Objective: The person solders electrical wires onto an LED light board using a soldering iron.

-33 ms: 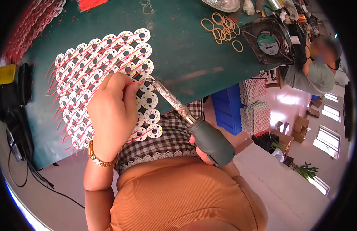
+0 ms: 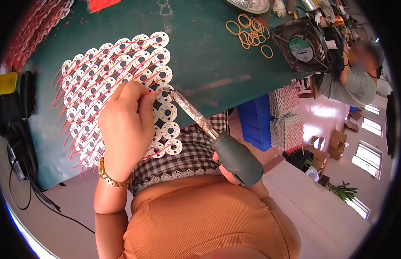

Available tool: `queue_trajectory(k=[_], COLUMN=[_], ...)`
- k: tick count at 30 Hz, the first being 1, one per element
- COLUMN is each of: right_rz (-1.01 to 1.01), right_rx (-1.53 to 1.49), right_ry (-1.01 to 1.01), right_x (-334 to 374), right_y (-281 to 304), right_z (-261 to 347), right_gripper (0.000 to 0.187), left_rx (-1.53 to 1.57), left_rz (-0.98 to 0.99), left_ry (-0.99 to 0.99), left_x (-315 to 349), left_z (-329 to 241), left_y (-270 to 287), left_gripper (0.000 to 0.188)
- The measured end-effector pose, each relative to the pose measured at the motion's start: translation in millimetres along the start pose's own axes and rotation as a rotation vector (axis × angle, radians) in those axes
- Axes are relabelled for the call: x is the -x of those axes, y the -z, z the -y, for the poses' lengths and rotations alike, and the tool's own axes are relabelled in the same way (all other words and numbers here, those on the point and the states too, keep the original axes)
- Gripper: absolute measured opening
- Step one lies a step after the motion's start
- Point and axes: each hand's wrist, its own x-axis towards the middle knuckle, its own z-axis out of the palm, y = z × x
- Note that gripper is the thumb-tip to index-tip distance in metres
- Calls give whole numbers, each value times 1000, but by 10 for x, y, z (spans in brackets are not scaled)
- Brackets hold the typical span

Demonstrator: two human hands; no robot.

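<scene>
A panel of white ring-shaped LED boards (image 2: 168,112) lies on the green table, with red wires (image 2: 106,84) running slantwise across it. Over the panel, my left hand (image 2: 125,123) pinches a red wire between thumb and forefinger, its end at a ring near the right edge. My right hand (image 2: 228,174) is wrapped round the dark green handle of a soldering iron (image 2: 196,115), which partly hides the fingers. The iron's tip meets that same ring, close beside the wire end. The contact itself is too small to make out.
Rubber bands (image 2: 252,36) and a black fan (image 2: 302,45) are at the far right, near a metal dish (image 2: 248,5). More wired boards (image 2: 34,32) lie far left. A blue crate (image 2: 254,123) stands beyond the table's edge; another person (image 2: 351,84) sits at right.
</scene>
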Motion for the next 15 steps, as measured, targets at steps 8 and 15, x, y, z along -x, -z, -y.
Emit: queue_trajectory(k=[8, 15], right_rz=[-127, -144], right_rx=[-696, -476], right_ry=[-444, -111], right_x=[161, 37], right_y=[-299, -177], right_z=[-433, -330], right_gripper=[24, 21], left_rx=[-17, -50], left_rz=[26, 31], left_ry=[-5, -8], left_x=[-6, -8], left_z=[-11, -10], left_y=[0, -14], left_gripper=[12, 11])
